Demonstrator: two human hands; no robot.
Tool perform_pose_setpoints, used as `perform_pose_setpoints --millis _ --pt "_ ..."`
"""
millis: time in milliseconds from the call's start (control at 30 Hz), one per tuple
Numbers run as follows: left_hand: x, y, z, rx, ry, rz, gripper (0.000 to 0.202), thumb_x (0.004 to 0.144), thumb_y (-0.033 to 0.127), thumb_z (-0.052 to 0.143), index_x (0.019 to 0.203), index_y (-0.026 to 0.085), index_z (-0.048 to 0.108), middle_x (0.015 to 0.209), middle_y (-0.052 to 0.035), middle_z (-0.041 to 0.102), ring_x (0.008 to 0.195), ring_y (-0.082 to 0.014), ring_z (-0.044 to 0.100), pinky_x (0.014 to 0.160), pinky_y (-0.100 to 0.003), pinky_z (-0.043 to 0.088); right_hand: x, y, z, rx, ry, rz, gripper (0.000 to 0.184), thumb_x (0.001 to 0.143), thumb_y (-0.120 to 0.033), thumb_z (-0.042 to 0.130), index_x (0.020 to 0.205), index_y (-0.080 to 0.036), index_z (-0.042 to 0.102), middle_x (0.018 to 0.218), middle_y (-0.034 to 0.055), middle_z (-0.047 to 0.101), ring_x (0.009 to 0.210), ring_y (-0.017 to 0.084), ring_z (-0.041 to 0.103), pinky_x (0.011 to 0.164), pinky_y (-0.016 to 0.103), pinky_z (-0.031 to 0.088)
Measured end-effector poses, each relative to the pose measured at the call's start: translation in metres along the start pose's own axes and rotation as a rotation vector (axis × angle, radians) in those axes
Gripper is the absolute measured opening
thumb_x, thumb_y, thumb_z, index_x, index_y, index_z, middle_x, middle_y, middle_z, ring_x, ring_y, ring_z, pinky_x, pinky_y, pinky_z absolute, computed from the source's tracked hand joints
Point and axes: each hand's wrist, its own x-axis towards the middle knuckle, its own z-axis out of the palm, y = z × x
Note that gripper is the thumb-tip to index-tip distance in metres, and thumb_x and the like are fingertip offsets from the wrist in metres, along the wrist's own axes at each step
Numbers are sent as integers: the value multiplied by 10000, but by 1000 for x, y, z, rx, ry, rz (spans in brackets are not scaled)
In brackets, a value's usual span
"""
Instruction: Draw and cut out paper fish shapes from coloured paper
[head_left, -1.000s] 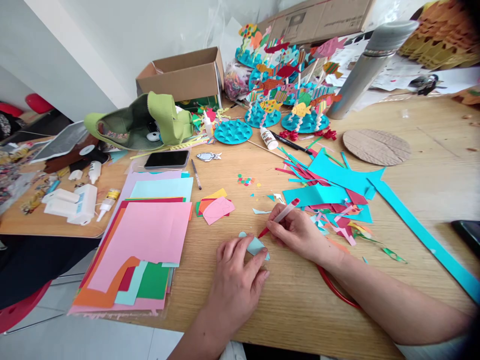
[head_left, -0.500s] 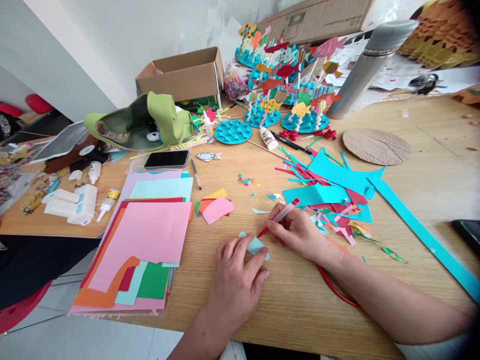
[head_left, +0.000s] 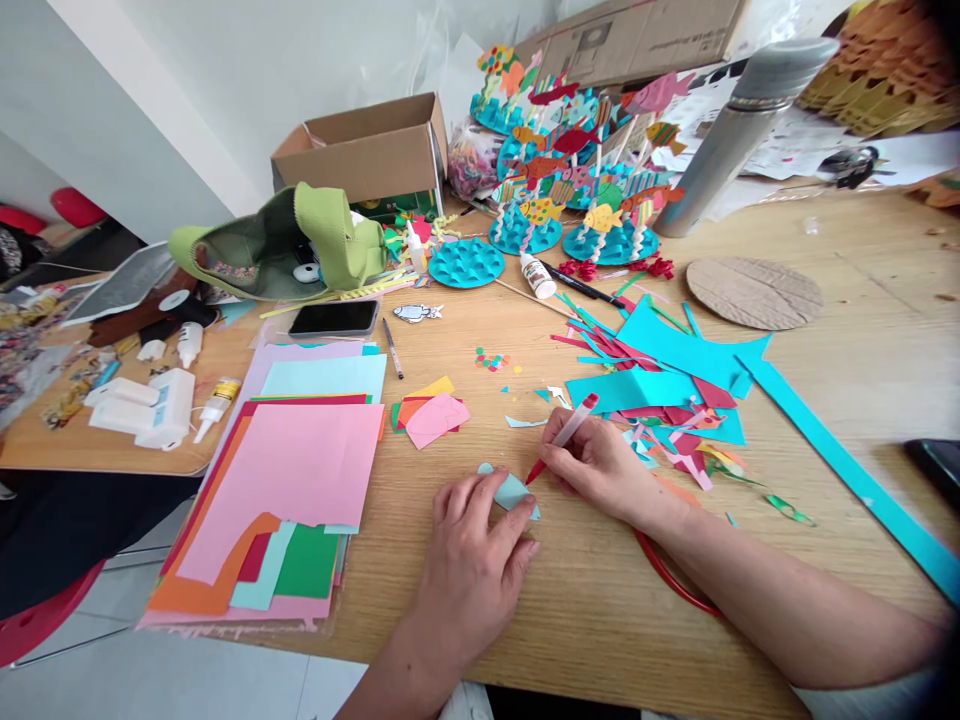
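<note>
A small light-blue paper cutout (head_left: pixel 511 492) lies on the wooden table, partly covered by fingers. My left hand (head_left: pixel 476 545) rests over it with the fingers apart, pinning it down with the fingertips. In my right hand (head_left: pixel 592 460) is a red felt-tip pen (head_left: pixel 574 420), gripped between thumb and fingers. Its red tip points down at the cutout's right edge; whether it touches the paper, I cannot tell. Up and left of the hands sits a little pile of coloured paper pieces, topped by a pink one (head_left: pixel 437 420) with a drawn outline.
Stacked coloured sheets (head_left: pixel 300 450) lie left, below a phone (head_left: pixel 334 318). Turquoise scraps (head_left: pixel 675 350) cover the right side. Behind stand paper fish on turquoise bases (head_left: pixel 611 243), a grey flask (head_left: pixel 739 140), a green bag (head_left: pixel 285 245) and a cardboard box (head_left: pixel 364 150).
The pen tip has moved slightly right and down along the cutout's edge, together with my right hand. My left hand and the cutout have stayed in place.
</note>
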Motion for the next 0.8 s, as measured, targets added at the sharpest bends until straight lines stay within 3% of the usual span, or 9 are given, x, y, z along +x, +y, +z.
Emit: perform_pose_setpoints --millis 800 --pt "-1 -1 1 -5 -13 -4 288 892 257 531 1168 248 615 1282 -92 535 1149 -281 462 927 -493 403 0 2 0 -56 3 -22 101 747 -230 498 660 -217 448 505 -71 419 416 94 411 407 223 298"
